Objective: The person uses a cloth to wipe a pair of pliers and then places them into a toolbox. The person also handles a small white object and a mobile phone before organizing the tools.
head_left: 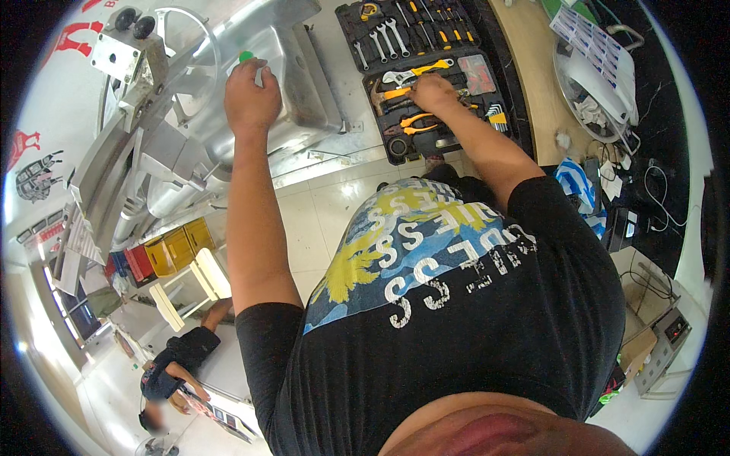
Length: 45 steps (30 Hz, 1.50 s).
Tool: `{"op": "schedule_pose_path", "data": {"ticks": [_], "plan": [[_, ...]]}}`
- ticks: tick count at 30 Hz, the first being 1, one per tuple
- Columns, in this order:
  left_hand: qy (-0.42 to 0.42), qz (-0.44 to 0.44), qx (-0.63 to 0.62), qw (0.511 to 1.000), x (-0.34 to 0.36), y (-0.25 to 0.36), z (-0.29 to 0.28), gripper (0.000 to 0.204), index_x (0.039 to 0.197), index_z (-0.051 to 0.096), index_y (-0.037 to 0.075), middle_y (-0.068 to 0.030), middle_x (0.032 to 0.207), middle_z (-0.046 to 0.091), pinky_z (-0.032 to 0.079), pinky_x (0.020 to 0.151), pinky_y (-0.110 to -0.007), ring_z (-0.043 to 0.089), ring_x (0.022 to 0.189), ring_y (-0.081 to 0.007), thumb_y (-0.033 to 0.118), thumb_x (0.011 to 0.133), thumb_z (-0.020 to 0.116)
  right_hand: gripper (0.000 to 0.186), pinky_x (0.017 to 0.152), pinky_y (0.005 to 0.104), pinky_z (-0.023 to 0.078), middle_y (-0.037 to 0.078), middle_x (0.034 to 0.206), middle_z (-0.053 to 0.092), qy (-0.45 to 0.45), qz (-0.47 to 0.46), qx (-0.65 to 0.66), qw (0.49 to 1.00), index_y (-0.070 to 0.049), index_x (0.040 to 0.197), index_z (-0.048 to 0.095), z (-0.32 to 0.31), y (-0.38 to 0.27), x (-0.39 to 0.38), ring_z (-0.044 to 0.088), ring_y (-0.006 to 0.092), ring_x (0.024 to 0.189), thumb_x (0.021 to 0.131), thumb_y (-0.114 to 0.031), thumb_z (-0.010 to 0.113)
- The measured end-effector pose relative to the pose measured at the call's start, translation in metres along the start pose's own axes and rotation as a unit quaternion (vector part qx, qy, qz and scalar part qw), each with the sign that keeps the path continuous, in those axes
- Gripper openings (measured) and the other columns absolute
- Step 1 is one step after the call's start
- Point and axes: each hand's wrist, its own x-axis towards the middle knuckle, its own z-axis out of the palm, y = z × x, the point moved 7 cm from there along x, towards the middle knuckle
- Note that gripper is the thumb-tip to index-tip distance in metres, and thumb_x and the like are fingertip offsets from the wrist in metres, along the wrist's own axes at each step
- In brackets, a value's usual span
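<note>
My left hand [252, 99] is closed at the metal machine, with a small green end [245, 56] poking out past its fingers; the rest of that thing is hidden. Over an open black tool case [398, 150], my right hand [435, 93] has its fingers curled at the orange handle of a hammer [394, 95], which lies in its slot. Beside it in the case are an adjustable wrench [397, 77], orange-handled pliers [417, 121], a roll of black tape [397, 146] and hex keys [496, 114]. The lid holds several combination wrenches [391, 38] and screwdrivers [422, 26].
A metal machine with a handwheel [217, 57] and a steel basin [304, 76] stands at the left. Yellow bins [169, 252] and a white stool [199, 285] are behind it. Another person [186, 365] is at the lower left. A cluttered counter [544, 114] runs along the right.
</note>
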Motion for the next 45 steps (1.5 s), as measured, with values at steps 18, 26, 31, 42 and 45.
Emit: {"op": "schedule_pose_path", "data": {"ticks": [18, 26, 31, 42, 45], "plan": [[0.014, 0.01, -0.022, 1.0, -0.004, 0.0, 0.002, 0.022, 0.103, 0.071, 0.004, -0.0159, 0.113, 0.068, 0.048, 0.095, -0.043, 0.063, 0.109, -0.0343, 0.017, 0.089, 0.059, 0.032, 0.093, 0.0441, 0.051, 0.016, 0.111, 0.068, 0.069, 0.065, 0.153, 0.984, -0.013, 0.11, 0.071, -0.032, 0.026, -0.045, 0.065, 0.0349, 0.105, 0.093, -0.035, 0.056], [0.012, 0.016, -0.02, 1.0, -0.003, 0.003, 0.001, 0.022, 0.102, 0.072, 0.005, -0.0158, 0.111, 0.069, 0.048, 0.095, -0.042, 0.063, 0.108, -0.0348, 0.017, 0.089, 0.059, 0.035, 0.095, 0.0408, 0.049, 0.015, 0.117, 0.065, 0.074, 0.086, 0.134, 0.984, -0.005, 0.117, 0.069, -0.032, 0.126, -0.099, 0.063, 0.0351, 0.109, 0.09, -0.027, 0.067], [0.013, 0.004, -0.015, 1.0, -0.002, 0.001, 0.0, 0.022, 0.102, 0.072, 0.005, -0.0153, 0.111, 0.069, 0.049, 0.095, -0.042, 0.063, 0.108, -0.0345, 0.018, 0.089, 0.059, 0.033, 0.094, 0.0419, 0.05, 0.015, 0.116, 0.065, 0.059, 0.087, 0.071, 0.992, -0.006, 0.116, 0.069, -0.026, 0.111, -0.099, 0.063, 0.035, 0.108, 0.089, -0.025, 0.068], [0.018, 0.005, -0.006, 1.0, -0.002, 0.001, 0.0, 0.022, 0.102, 0.072, 0.007, -0.0141, 0.111, 0.069, 0.049, 0.094, -0.041, 0.064, 0.107, -0.0342, 0.02, 0.088, 0.06, 0.036, 0.088, 0.0479, 0.052, 0.018, 0.104, 0.07, -0.115, -0.015, 0.049, 0.992, -0.012, 0.104, 0.075, -0.024, 0.061, -0.079, 0.067, 0.0364, 0.099, 0.089, -0.043, 0.065], [0.019, -0.005, -0.011, 1.0, -0.005, -0.003, -0.001, 0.022, 0.102, 0.072, 0.008, -0.0133, 0.112, 0.069, 0.049, 0.093, -0.041, 0.063, 0.107, -0.0341, 0.02, 0.088, 0.06, 0.038, 0.088, 0.0477, 0.053, 0.018, 0.103, 0.071, -0.119, 0.051, 0.112, 0.985, -0.013, 0.102, 0.076, -0.03, 0.026, -0.095, 0.068, 0.0364, 0.099, 0.087, -0.047, 0.066]]}}
